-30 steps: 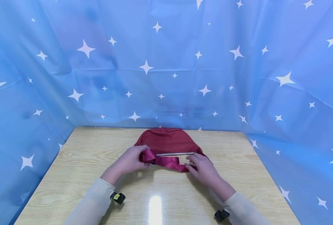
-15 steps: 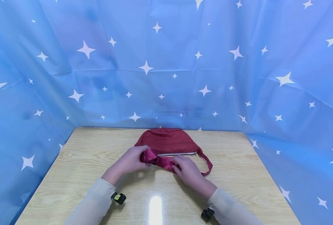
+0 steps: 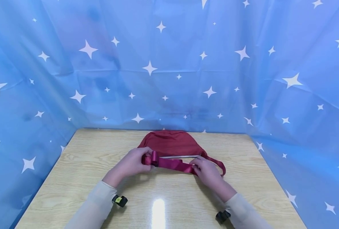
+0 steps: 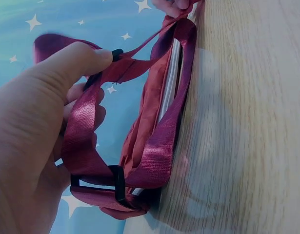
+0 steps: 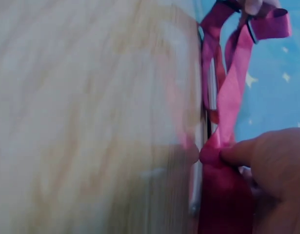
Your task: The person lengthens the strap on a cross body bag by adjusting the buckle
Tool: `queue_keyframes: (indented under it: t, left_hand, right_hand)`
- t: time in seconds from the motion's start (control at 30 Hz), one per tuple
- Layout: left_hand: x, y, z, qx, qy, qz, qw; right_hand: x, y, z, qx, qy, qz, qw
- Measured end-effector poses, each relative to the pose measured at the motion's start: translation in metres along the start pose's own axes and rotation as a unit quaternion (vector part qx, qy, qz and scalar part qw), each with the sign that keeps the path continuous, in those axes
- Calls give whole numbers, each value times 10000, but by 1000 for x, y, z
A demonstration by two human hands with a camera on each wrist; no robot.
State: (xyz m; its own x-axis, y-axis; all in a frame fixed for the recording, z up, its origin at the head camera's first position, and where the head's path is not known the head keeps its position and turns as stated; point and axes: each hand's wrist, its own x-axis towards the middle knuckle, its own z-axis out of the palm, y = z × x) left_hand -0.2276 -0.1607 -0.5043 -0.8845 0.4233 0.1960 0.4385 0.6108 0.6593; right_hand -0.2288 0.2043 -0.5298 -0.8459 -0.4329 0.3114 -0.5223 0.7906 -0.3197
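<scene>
A dark red waist bag point(image 3: 169, 143) lies at the table's far edge, its pale zipper point(image 3: 180, 156) facing me. My left hand point(image 3: 132, 163) holds the shiny maroon strap point(image 3: 173, 164) near the bag's left end. In the left wrist view, the thumb presses the strap by a small black buckle piece point(image 4: 117, 54). Lower down, a black slider point(image 4: 119, 185) sits on a strap loop. My right hand point(image 3: 207, 173) pinches the strap farther right, its thumb and finger meeting on the webbing point(image 5: 212, 155). Between the hands the strap runs fairly taut.
Beneath everything is a light wood-grain table point(image 3: 86, 165). A blue cloth with white stars point(image 3: 169, 63) hangs behind it and along both sides. The bag's far strap loop point(image 3: 219, 163) curves out to the right of the bag.
My right hand first slid left along the strap, then moved back right, still pinching it. The strap between the hands is now straighter. My left hand stays nearly in place.
</scene>
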Motion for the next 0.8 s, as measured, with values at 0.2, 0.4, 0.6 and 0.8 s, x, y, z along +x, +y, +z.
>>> queue_keyframes:
  t: [0.2,0.4,0.6,0.8]
  left_hand:
    - [1,1,0,-7,-10,-51,10000]
    - [1,2,1,-30,5,-71,10000]
    - [2,3,3,36,-21,-51,10000]
    - [2,4,2,29,-46,-76,10000]
  right_hand:
    - [2,1,2,97,-103,344,9993]
    - [12,-20,13,408,-100,185,9989]
    - [25,-43,22,427,-242,-365,9981]
    - [31,-53,26,612,-369,-612,9956]
